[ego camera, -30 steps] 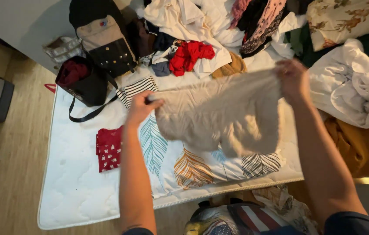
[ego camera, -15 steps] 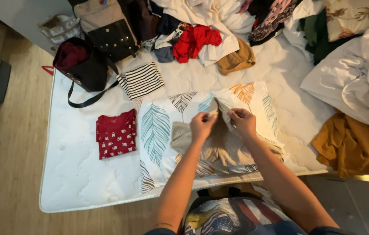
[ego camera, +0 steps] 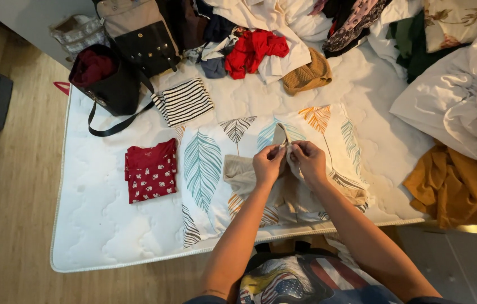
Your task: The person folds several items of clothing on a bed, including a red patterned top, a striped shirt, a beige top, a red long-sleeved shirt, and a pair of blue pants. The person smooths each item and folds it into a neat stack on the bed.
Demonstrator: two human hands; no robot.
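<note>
A beige garment (ego camera: 250,177) is pinched at its upper edge by left hand (ego camera: 268,165) and right hand (ego camera: 307,162), over the feather-print cloth (ego camera: 210,163) on the bed (ego camera: 98,236).

Mattress (ego camera: 98,236) front-left corner open; red folded shirt (ego camera: 150,170) mid-left, black bag (ego camera: 109,84) far-left corner, clothes pile (ego camera: 283,39) along far edge — blocked.

Your left hand (ego camera: 268,164) and right hand (ego camera: 307,162) meet at frame centre, pinching the top edge of a beige garment (ego camera: 283,188) lying on the feather-print cloth (ego camera: 210,163). A folded red top (ego camera: 150,170) lies to the left on the white mattress (ego camera: 98,225).
</note>
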